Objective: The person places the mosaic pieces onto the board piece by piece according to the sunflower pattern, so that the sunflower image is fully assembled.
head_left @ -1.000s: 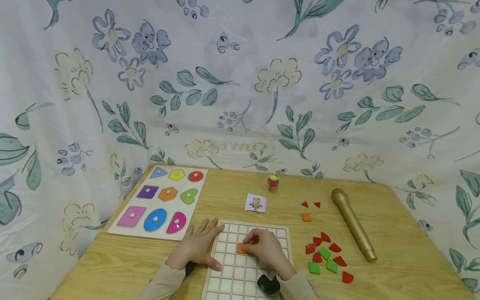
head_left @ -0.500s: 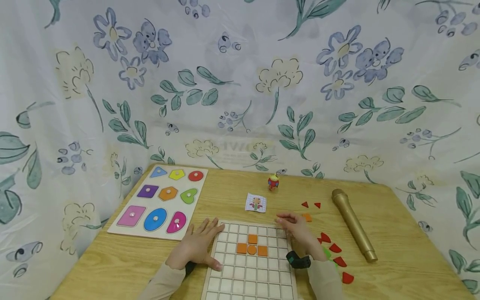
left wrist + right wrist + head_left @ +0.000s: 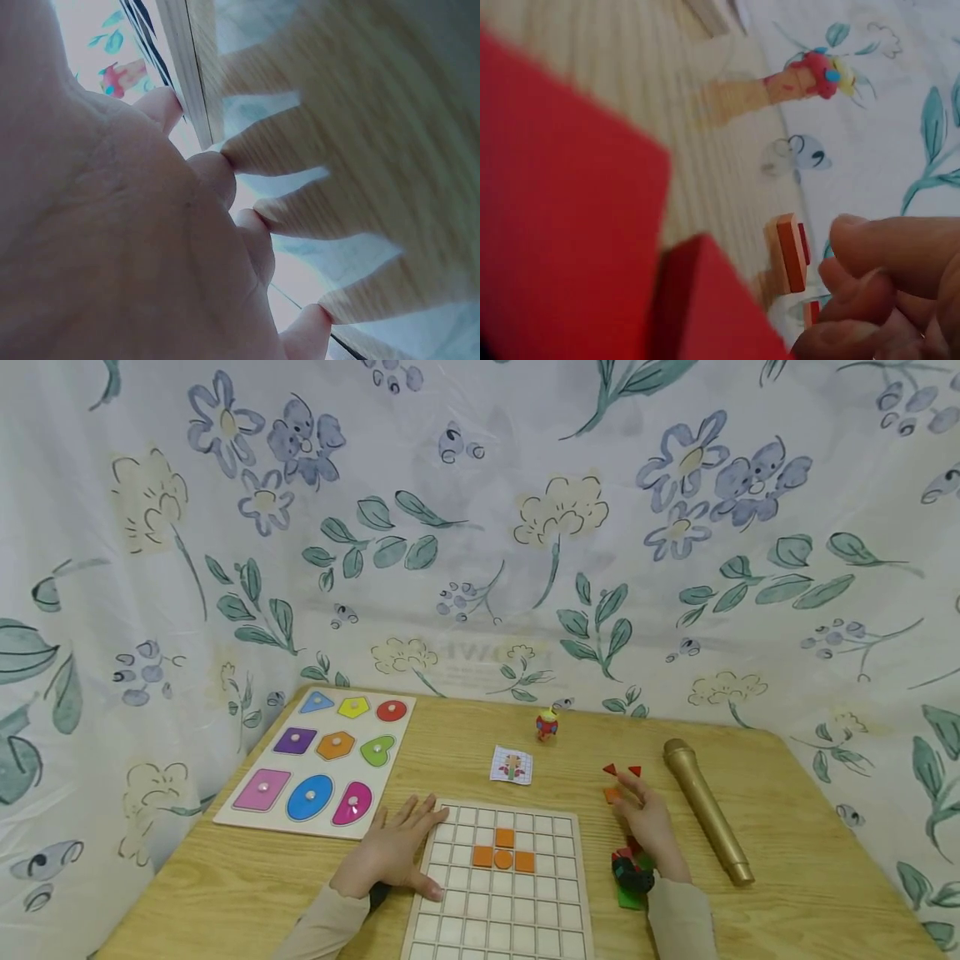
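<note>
A white grid board (image 3: 491, 906) lies on the wooden table with orange squares (image 3: 505, 837) around an orange disc (image 3: 503, 859). My left hand (image 3: 393, 852), fingers spread, rests at the board's left edge, its thumb over the frame. My right hand (image 3: 649, 827) is right of the board, fingers bent a little and nothing between them. Close to its fingertips lies a loose orange square (image 3: 612, 796); two small red triangles (image 3: 610, 769) lie just beyond. Below the palm, red pieces (image 3: 562, 202) and a green square (image 3: 630, 900) are partly hidden by the hand and wrist camera.
A gold microphone (image 3: 708, 810) lies to the right. Behind the board are a small picture card (image 3: 512, 765) and a red-and-yellow toy figure (image 3: 547, 725). On the left lies a knobbed shape puzzle (image 3: 318, 768). A floral curtain (image 3: 480, 568) hangs behind the table.
My right hand has left an orange square on the board and moved right to the loose pieces near the orange square there. The left hand has stayed put.
</note>
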`<action>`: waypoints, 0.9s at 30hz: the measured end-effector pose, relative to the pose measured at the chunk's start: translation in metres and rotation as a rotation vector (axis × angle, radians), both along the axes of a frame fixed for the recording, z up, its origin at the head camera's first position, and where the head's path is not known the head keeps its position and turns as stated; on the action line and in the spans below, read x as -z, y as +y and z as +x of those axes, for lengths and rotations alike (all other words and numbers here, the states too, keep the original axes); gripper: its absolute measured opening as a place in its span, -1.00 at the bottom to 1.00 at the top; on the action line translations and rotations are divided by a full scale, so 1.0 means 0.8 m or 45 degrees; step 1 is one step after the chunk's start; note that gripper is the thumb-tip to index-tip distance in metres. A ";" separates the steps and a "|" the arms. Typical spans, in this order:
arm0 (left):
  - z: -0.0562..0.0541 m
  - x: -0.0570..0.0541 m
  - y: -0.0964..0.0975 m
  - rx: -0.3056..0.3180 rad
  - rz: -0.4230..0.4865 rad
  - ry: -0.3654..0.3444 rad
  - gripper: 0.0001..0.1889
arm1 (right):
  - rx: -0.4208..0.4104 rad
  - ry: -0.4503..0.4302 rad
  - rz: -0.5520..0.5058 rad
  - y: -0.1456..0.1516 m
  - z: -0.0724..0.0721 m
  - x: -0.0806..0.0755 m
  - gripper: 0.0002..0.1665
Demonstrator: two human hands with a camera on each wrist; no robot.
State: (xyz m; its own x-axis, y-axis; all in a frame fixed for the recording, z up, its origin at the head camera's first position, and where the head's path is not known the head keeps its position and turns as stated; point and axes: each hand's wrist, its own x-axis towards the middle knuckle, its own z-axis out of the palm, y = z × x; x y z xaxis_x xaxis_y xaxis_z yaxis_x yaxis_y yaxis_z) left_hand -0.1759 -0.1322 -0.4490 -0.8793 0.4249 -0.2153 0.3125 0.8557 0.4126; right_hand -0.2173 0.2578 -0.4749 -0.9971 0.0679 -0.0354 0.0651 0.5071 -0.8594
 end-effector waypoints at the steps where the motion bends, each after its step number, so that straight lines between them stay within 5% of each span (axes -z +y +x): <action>1: 0.000 0.000 0.000 0.001 0.000 0.000 0.17 | -0.011 0.011 0.043 0.001 -0.001 0.002 -0.43; 13: 0.000 0.000 -0.001 0.017 -0.002 0.006 0.17 | 0.084 0.061 0.236 -0.008 0.003 0.001 -0.53; 27: 0.002 -0.002 0.000 0.012 -0.016 0.007 0.17 | 0.119 0.036 0.185 -0.011 0.008 -0.001 -0.64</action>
